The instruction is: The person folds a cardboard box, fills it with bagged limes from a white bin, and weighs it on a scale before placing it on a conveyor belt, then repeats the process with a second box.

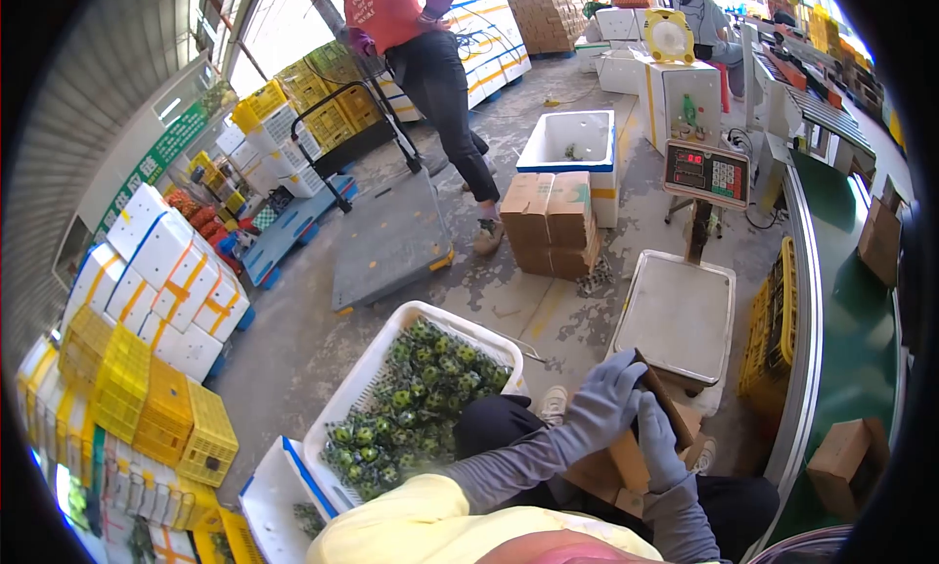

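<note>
Cardboard box (667, 398) is tilting against L hand (604, 400) & R hand (661, 443), both lying close tog. (firmness of grip: can't tell).

I have a white rectangular plastic basket (367, 378) left of the wearer's knees, small green wrapped fruit (411, 398) inside it. At the grey-gloved left hand (604, 398) and grey-gloved right hand (660, 442), before the lap, is a brown cardboard box (667, 396). Beyond it I see a flat metal platform scale (675, 315); to the right, a long green conveyor belt (849, 319). Behind the basket stands a flat grey trolley (386, 241); right of that, a taped brown cardboard carton (550, 222) before an open white foam box (572, 143).
</note>
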`<state>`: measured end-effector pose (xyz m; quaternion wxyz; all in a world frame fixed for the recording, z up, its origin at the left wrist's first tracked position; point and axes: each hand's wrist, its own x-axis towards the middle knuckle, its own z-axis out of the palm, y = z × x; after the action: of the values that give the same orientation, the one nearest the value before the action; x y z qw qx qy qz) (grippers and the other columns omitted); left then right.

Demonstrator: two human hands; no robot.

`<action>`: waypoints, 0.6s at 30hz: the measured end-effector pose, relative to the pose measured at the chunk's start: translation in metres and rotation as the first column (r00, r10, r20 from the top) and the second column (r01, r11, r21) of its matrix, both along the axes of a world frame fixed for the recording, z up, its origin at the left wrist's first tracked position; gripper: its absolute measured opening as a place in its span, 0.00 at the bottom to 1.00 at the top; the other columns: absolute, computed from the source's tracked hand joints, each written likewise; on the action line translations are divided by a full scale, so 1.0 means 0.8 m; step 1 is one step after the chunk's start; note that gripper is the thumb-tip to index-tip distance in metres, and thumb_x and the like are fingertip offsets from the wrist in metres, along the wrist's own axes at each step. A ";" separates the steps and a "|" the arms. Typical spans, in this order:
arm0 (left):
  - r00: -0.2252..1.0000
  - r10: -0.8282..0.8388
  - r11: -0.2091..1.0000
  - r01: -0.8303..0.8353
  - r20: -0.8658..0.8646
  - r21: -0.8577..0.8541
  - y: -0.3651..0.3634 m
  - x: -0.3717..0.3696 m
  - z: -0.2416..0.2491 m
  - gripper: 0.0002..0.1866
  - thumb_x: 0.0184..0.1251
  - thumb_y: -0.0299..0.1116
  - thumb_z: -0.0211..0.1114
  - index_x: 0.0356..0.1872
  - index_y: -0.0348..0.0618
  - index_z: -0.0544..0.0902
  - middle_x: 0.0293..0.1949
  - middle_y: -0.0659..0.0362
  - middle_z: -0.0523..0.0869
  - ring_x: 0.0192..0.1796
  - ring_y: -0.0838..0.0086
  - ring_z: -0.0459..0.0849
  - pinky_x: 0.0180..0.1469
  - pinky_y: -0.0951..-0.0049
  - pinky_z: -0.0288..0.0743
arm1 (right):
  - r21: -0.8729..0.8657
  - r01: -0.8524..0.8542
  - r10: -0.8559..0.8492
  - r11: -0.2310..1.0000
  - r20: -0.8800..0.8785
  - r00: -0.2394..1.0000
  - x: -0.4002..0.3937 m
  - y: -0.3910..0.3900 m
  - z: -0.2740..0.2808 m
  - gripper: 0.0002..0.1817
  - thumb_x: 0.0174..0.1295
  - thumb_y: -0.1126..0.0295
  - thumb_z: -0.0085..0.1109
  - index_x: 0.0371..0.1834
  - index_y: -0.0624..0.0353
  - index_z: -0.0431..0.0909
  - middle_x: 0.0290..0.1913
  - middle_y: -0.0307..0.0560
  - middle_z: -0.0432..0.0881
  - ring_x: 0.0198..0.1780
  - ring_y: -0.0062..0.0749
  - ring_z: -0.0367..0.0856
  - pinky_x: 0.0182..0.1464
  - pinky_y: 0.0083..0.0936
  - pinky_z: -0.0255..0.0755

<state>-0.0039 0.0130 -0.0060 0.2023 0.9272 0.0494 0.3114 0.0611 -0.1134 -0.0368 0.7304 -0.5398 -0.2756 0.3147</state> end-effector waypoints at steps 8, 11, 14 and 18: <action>0.957 0.285 0.957 -0.281 -0.054 0.064 -0.013 0.030 -0.044 0.30 0.63 0.38 0.62 0.62 0.40 0.62 0.60 0.45 0.71 0.62 0.49 0.72 0.66 0.42 0.55 | -0.276 0.313 -0.067 0.909 0.643 0.763 -0.004 -0.049 0.102 0.28 0.60 0.72 0.61 0.65 0.67 0.69 0.63 0.59 0.73 0.63 0.48 0.73 0.65 0.39 0.67; 0.976 0.214 0.967 -0.217 -0.037 -0.137 -0.017 0.032 -0.048 0.30 0.63 0.39 0.63 0.62 0.38 0.63 0.51 0.46 0.77 0.53 0.50 0.76 0.60 0.50 0.64 | -0.148 0.593 0.013 0.792 0.974 0.226 0.015 -0.047 0.116 0.31 0.57 0.72 0.63 0.66 0.67 0.66 0.62 0.63 0.73 0.62 0.61 0.72 0.64 0.41 0.67; 0.980 0.200 0.926 -0.183 0.019 -0.330 -0.003 0.031 -0.028 0.31 0.65 0.40 0.62 0.63 0.36 0.63 0.32 0.46 0.82 0.34 0.44 0.80 0.36 0.52 0.73 | -0.550 0.604 0.358 0.576 0.835 0.419 0.013 -0.026 0.080 0.35 0.57 0.57 0.65 0.62 0.68 0.66 0.52 0.60 0.78 0.50 0.57 0.79 0.52 0.43 0.74; 0.955 0.277 0.844 -0.293 -0.103 -0.448 0.002 0.025 -0.014 0.34 0.66 0.43 0.62 0.66 0.33 0.61 0.39 0.43 0.82 0.40 0.47 0.81 0.43 0.54 0.74 | -0.373 0.673 0.512 0.639 0.859 -0.010 -0.032 -0.008 0.050 0.42 0.53 0.50 0.66 0.64 0.67 0.61 0.60 0.63 0.73 0.60 0.53 0.74 0.57 0.42 0.70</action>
<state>0.0160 0.0145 -0.0172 0.3662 0.8405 0.2621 0.3014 0.0358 -0.1195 0.0030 0.0140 -0.8533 -0.5019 -0.1405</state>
